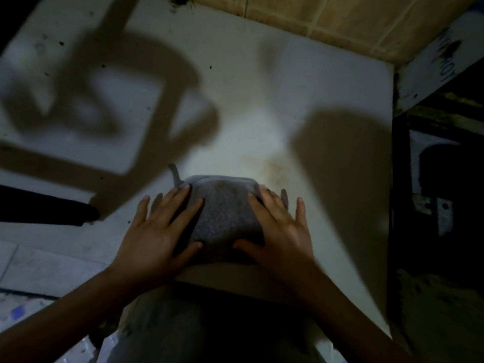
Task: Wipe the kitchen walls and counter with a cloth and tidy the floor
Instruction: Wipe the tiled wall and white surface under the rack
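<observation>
The grey cloth (225, 216) is lying folded into a thick pad on the white worktop (262, 100), close to its near edge and roughly midway across what is showing. It is being pressed from both sides: the left hand (157, 237) is laid flat over its left flank and the right hand (282, 231) over its right flank, with the bare middle of the pad showing between them. Neither grip is closed — the fingers of both hands are being held straight and spread, some resting on the cloth and the outer ones on the worktop beside it, while each thumb is being tucked against the pad's near edge. Nothing is being pinched or lifted.

The relation that matters is this: the cloth is sitting directly under and between the two hands, so neither hand is nearer than the other, and the pad's long axis is running left to right, across the line of the forearms. A small tail of fabric (175, 174) is sticking up at the far left corner.

Ahead of the pad and slightly to the right, a yellowish stain (275, 169) is marking the worktop — near the cloth but not under it. Judging from that, a push away from the body and a little rightward is probably being called for next. Beyond the worktop's far edge, tan wall tiles (340, 19) are showing.
</observation>
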### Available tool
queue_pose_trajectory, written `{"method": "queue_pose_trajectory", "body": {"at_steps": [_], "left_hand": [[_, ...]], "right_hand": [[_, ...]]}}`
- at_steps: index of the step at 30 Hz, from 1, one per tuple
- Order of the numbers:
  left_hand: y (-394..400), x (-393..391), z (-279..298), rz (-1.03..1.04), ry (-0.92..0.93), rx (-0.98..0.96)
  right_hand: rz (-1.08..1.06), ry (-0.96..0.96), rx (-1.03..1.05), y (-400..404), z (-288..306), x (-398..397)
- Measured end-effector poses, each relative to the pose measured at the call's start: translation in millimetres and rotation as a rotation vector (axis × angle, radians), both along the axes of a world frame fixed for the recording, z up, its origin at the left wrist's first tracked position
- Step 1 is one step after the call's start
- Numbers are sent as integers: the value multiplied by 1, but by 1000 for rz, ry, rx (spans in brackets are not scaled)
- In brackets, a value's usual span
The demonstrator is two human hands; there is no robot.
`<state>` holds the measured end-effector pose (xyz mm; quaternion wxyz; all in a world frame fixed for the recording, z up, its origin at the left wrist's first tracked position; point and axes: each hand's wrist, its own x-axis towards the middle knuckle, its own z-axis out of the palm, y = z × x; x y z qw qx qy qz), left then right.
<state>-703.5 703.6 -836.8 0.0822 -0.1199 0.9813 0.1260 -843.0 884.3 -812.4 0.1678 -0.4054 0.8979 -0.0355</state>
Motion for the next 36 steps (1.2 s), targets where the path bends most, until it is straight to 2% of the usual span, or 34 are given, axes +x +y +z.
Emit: {"method": "queue_pose_trajectory", "body": {"at_steps": [2,4,9,13,16,19,22,27,30,36], "left_hand": [[-3,5,6,120,5,28],[-3,8,10,196,-9,28],[1,4,16,237,21,108],[10,-2,18,355,24,268],[15,-5,16,405,27,365],[19,-9,18,377,22,368],[18,-10,21,343,18,403],[-4,-17,16,360,30,718],[-7,-22,15,376,31,695],[-3,-56,23,383,201,728]], "right_hand": [[-97,51,-65,5,-1,2],[-170,17,-110,8,-1,2],[-268,-250,-150,-5,1,7],[-275,-356,-256,-18,-2,12],[-416,-459,-355,-21,-6,11],[-509,-509,-433,-17,-9,6],[-495,-580,-435,-15,-7,4],[-474,-633,-465,-19,-11,-2],[-453,-613,-482,-19,-7,-6],[-353,-561,-464,-18,6,-34]]}}
